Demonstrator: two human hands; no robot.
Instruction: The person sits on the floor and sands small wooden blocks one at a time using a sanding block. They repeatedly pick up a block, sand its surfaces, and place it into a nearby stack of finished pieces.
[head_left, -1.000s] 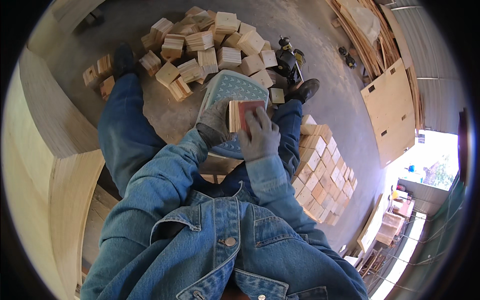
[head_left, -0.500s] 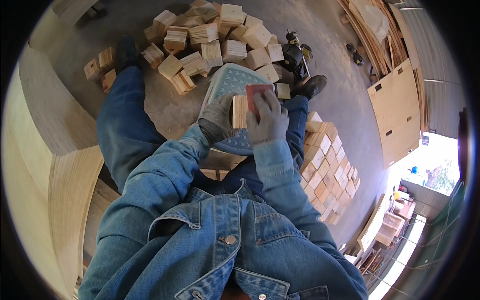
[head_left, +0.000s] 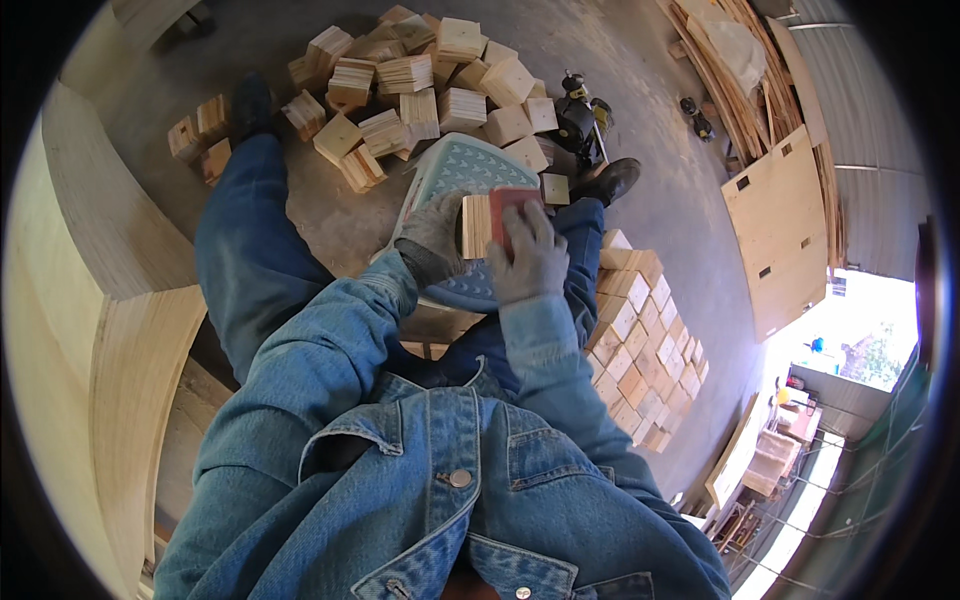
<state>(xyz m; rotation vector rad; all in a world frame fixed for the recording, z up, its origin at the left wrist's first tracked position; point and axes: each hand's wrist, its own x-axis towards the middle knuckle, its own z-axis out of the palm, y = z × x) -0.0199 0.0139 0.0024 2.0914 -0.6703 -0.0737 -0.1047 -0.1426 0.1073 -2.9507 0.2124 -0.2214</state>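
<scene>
My left hand (head_left: pixel 430 240), in a grey glove, grips a small layered plywood block (head_left: pixel 476 228) from its left side. In my right hand (head_left: pixel 532 262), gloved too, is a flat reddish sanding block (head_left: pixel 511 203), pressed by the fingers against the right side of the plywood. Both hands are above a pale blue plastic stool (head_left: pixel 466 158) with a raised pattern, which stands between my legs. The plywood's edge layers face up; its far sides are hidden by my hands and the sanding block.
Loose plywood blocks (head_left: pixel 405 75) lie heaped beyond the stool. A neat stack of blocks (head_left: pixel 645 350) stands by my right leg. Near my right foot is a black-and-yellow power tool (head_left: pixel 580 125). Large plywood sheets (head_left: pixel 785 230) lean at the right; a pale wooden panel (head_left: pixel 130 210) rises at the left.
My right hand and the sanding block have moved slightly toward me along the plywood's side. The left hand keeps its grip. The whole view has shifted a little.
</scene>
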